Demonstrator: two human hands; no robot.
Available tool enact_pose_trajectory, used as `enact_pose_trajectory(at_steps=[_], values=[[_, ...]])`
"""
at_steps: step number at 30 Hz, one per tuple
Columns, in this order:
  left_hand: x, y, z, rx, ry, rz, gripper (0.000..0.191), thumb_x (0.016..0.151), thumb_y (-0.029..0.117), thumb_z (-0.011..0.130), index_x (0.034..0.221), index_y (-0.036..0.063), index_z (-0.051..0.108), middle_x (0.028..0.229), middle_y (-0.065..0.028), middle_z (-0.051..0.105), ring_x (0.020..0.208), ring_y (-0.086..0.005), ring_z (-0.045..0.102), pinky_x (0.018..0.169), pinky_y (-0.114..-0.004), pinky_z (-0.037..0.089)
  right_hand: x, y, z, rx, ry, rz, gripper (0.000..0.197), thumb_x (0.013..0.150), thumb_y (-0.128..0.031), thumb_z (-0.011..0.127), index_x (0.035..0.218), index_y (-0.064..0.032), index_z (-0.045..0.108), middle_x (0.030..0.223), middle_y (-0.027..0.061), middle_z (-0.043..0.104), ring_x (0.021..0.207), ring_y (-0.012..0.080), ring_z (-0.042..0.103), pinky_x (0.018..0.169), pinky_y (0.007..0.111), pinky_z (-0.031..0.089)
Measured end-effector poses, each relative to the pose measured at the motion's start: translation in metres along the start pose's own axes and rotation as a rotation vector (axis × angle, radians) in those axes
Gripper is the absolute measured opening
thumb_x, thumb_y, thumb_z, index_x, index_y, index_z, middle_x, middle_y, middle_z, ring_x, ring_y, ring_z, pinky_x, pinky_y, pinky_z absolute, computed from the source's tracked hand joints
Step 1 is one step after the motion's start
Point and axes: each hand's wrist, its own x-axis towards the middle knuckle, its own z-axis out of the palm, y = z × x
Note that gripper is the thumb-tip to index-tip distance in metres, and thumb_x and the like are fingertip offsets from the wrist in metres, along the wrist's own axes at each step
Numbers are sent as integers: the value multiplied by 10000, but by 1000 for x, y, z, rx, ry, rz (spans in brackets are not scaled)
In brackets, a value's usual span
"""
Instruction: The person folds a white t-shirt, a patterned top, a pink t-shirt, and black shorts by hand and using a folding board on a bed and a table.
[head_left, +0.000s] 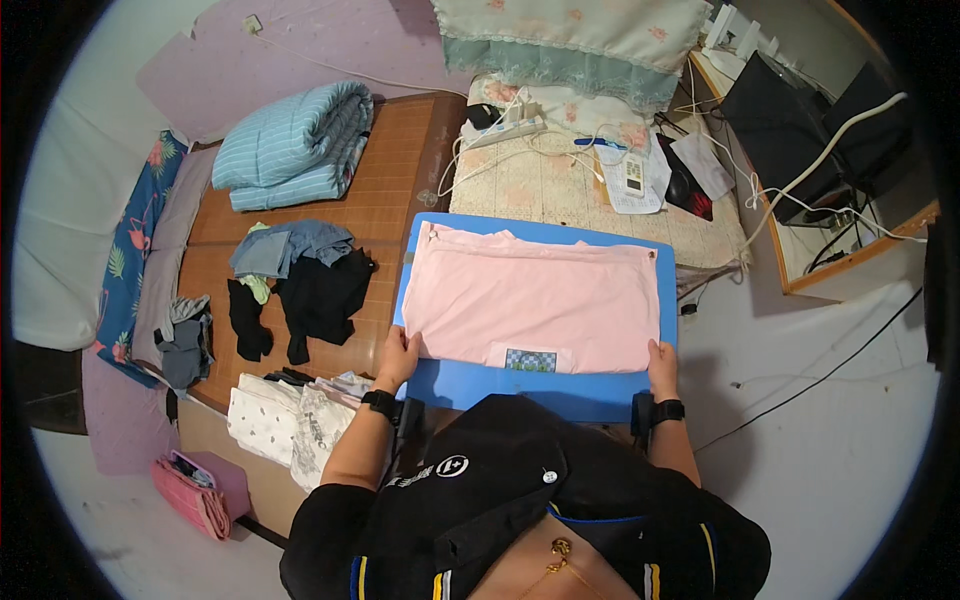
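Observation:
A pink fabric garment (532, 300) lies spread in a wide folded rectangle on a blue board-like tabletop (525, 394) in front of me. Its near edge carries a blue checkered printed patch (530, 361), and a snap button shows at each far corner. My left hand (400, 358) pinches the garment's left edge near the front corner. At the right front corner, my right hand (663, 367) grips the cloth between thumb and fingers. The undersides of both grips are hidden.
Left is a bed with a bamboo mat (390, 172), holding a folded blue striped quilt (292, 150) and loose black clothes (326, 292). Folded white clothes (262, 420) lie by my left forearm. Beyond the tabletop are a power strip (506, 133) and a remote control (634, 176).

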Motion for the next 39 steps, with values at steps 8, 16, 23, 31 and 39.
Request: enact_pose_trajectory(at_steps=[8, 16, 23, 31, 39], values=[[-24, -28, -41, 364, -308, -55, 183, 707, 152, 587, 816, 23, 517, 733, -158, 591, 680, -310, 584, 617, -382, 466, -18, 13, -11, -306, -22, -3, 310, 781, -223, 594, 902, 47, 501, 820, 106, 541, 765, 185, 514, 688, 310, 412], [44, 72, -18, 384, -167, 359, 127, 738, 139, 565, 777, 22, 534, 748, -172, 575, 731, -361, 539, 640, -431, 435, 3, -14, 0, -689, 153, -248, 366, 718, -153, 575, 1031, 28, 519, 1014, 218, 527, 976, 373, 493, 833, 429, 406], [138, 127, 84, 570, -295, 748, 301, 725, 125, 567, 1011, 38, 535, 1030, -138, 550, 1021, -306, 469, 868, -392, 377, 66, -101, 62, -678, 21, -572, 304, 750, -96, 517, 1038, 1, 524, 1078, 173, 495, 1031, 343, 440, 884, 417, 351], [159, 142, 90, 873, -460, 620, 225, 731, 210, 570, 895, 55, 561, 921, -127, 581, 922, -304, 492, 802, -399, 385, 132, -85, 73, -1013, -131, -484, 240, 712, -72, 513, 943, -45, 571, 1068, 135, 487, 1015, 304, 421, 868, 428, 319], [159, 138, 79, 565, -383, 697, 129, 683, 108, 589, 733, 44, 488, 761, -130, 551, 796, -313, 501, 721, -370, 393, 136, -81, 63, -752, -123, -536, 127, 663, -138, 599, 773, -95, 552, 1000, 96, 503, 972, 292, 438, 813, 422, 334]])
